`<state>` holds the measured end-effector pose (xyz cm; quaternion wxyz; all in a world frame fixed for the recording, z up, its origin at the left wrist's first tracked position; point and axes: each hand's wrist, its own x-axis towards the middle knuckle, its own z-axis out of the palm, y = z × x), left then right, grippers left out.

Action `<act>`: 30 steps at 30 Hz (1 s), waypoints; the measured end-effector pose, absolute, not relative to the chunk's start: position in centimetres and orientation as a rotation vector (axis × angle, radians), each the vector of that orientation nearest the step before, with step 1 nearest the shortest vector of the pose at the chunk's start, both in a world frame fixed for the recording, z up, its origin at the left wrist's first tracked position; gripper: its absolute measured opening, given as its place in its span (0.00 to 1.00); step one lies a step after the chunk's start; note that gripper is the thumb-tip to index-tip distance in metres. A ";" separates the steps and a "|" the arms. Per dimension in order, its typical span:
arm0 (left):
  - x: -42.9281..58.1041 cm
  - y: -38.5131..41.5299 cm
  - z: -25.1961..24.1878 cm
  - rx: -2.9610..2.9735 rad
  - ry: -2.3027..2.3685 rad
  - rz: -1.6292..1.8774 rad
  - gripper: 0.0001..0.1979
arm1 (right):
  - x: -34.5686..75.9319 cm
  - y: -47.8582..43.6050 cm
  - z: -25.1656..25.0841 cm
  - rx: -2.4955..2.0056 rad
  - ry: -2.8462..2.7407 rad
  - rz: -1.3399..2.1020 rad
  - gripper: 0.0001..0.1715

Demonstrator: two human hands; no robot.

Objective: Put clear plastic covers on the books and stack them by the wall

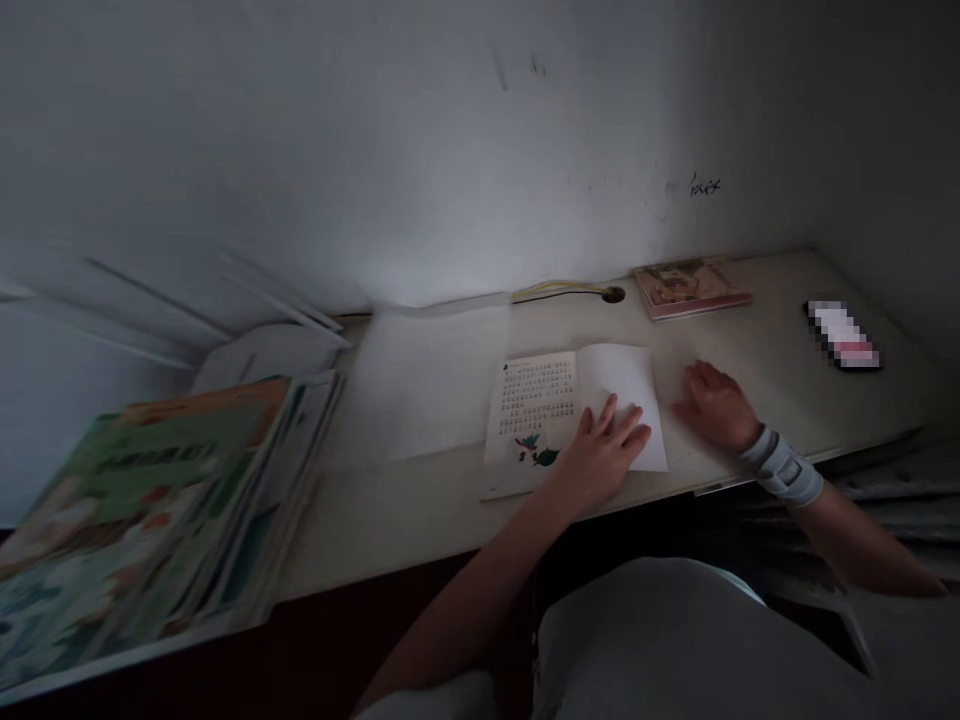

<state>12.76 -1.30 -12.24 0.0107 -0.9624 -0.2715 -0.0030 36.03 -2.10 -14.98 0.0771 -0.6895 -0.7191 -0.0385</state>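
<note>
An open booklet (547, 400) lies on the pale desk (420, 500), its left page printed with text and a small green drawing, its right page blank. My left hand (604, 450) lies flat on the lower right of the booklet, fingers spread and pointing up. My right hand (712, 405) rests palm down on the bare desk just right of the booklet, fingers loosely curved, a grey-white band (781, 468) around the wrist. Neither hand holds anything.
A tilted stack of colourful picture books (150, 500) fills the left end of the desk. A loose white sheet (431, 375) lies left of the booklet. A thin book (694, 285) and a cable hole (613, 294) sit by the wall; a blurred-out phone-like object (844, 335) is far right.
</note>
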 end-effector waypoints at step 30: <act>16.7 -0.5 -13.1 -2.961 -0.985 0.008 0.21 | 39.2 -5.8 -18.1 -1.647 -2.291 -0.040 0.35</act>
